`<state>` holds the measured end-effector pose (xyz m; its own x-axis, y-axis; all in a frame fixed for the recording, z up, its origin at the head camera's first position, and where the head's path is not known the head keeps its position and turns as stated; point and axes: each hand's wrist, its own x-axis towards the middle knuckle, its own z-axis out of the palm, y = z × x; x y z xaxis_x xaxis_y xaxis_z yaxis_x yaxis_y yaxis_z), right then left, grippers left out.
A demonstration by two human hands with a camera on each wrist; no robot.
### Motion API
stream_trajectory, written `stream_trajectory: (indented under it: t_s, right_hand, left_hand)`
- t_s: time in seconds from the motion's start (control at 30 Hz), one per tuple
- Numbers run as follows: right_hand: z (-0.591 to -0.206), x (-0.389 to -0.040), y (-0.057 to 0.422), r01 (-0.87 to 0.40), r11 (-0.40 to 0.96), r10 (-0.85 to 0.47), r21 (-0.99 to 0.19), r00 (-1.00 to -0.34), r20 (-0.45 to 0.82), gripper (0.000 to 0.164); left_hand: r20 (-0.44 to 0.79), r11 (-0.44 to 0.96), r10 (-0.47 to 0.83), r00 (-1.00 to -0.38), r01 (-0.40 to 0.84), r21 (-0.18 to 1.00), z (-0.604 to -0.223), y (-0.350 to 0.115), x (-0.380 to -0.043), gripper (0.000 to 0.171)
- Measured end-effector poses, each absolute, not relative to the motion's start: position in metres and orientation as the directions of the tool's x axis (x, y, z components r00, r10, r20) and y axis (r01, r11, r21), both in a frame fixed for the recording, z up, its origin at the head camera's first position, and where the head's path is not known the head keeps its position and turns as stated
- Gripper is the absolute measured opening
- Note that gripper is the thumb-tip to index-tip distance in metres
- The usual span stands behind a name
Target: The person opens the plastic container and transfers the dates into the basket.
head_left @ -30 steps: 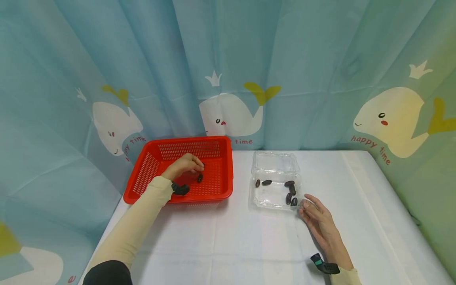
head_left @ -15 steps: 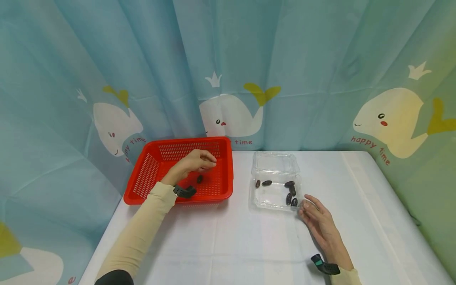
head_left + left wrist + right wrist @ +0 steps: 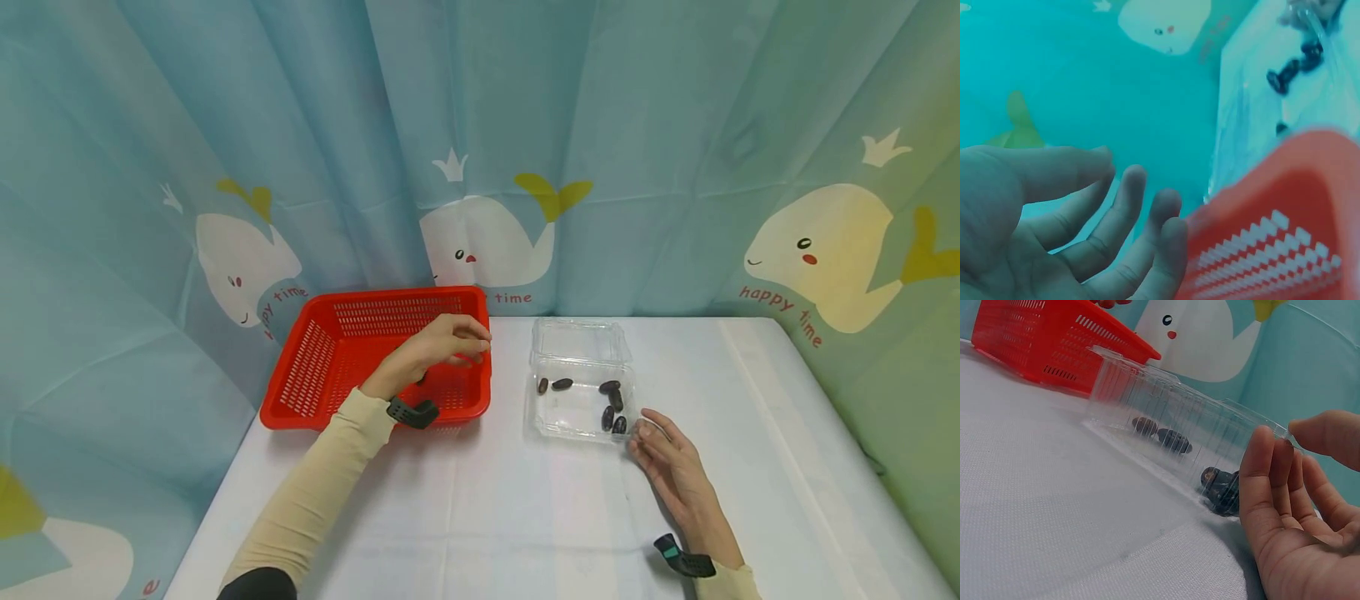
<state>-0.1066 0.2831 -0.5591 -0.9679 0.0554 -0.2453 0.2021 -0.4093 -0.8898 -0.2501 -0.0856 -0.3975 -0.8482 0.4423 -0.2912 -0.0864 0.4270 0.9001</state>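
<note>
My left hand (image 3: pixel 442 340) hovers over the red plastic basket (image 3: pixel 288 392) at its right side. Its thumb and index tips meet in the left wrist view, the other fingers loosely bent; the dark date they closed on in the basket is hidden by the fingers now. Another date (image 3: pixel 422 380) lies in the basket, partly behind the wrist. My right hand (image 3: pixel 675 467) pinches the near right corner of a clear plastic clamshell box (image 3: pixel 1116 394), thumb on the rim, fingers along the side. Several dark oval dates (image 3: pixel 608 417) lie in the box, mostly at its right.
The box's clear lid (image 3: pixel 576 340) is folded back toward the curtain (image 3: pixel 660 167), which hangs behind the table. A white cloth (image 3: pixel 510 517) covers the table. The basket's raised right rim (image 3: pixel 487 367) stands between the left hand and the box.
My left hand has risen from inside the basket and moved right to above its right rim. The right hand and the clear box have stayed in place.
</note>
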Motion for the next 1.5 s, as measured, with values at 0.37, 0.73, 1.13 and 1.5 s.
stream_trajectory:
  t_s: [0.37,0.73,1.13,1.5]
  right_hand:
    - [-0.557,-0.108,0.283,0.199,-0.413,0.043,-0.889,-0.97,-0.238,0.029]
    - [-0.558,-0.107,0.284,0.213,-0.395,0.047,-0.894,-0.967,-0.251,0.028]
    - [-0.559,-0.108,0.282,0.215,-0.402,0.039,-0.89,-0.967,-0.251,0.028]
    - [-0.559,-0.109,0.284,0.23,-0.418,0.039,-0.879,-0.962,-0.27,0.028]
  left_hand:
    - [-0.255,0.311,0.488,-0.835,-0.106,0.944,-0.402,-0.053,-0.235,0.03]
    - [-0.251,0.251,0.516,-0.819,-0.136,0.958,-0.421,-0.022,-0.223,0.032]
    - [-0.225,0.257,0.573,-0.788,-0.087,0.962,-0.449,0.014,-0.214,0.031]
    - [-0.193,0.294,0.558,-0.807,-0.025,0.956,-0.476,0.05,-0.212,0.031]
